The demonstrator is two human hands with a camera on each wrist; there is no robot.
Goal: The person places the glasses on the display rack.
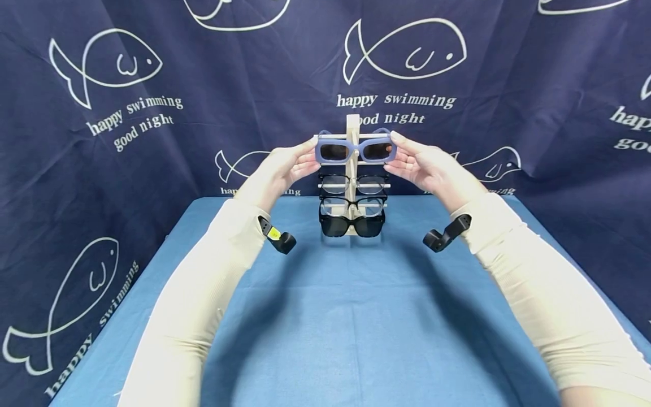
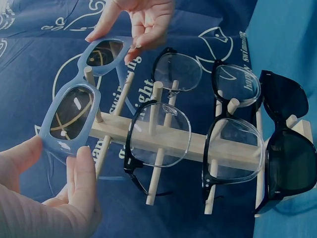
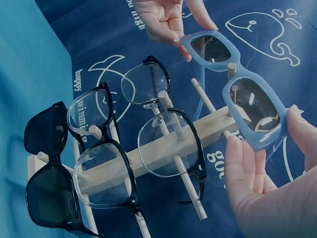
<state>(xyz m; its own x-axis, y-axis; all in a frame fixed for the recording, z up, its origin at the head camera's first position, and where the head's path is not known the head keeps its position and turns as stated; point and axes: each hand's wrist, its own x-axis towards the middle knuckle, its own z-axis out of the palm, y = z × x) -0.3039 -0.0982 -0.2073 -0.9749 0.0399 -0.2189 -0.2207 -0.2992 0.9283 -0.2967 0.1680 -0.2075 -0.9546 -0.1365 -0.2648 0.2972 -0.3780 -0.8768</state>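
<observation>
Blue-framed sunglasses with dark rectangular lenses are at the top of a wooden eyewear stand. My left hand pinches their left end between thumb and fingers; my right hand pinches the right end. In the left wrist view, the bridge of the blue sunglasses is by a short peg of the stand. Whether it bears on that peg, I cannot tell. Below hang clear glasses with dark upper rims, black-framed clear glasses and black sunglasses, one under another.
The stand stands toward the back of a table with a blue cloth. Behind it hangs a dark blue curtain with white fish drawings and lettering. Each wrist carries a small black camera, such as the right one.
</observation>
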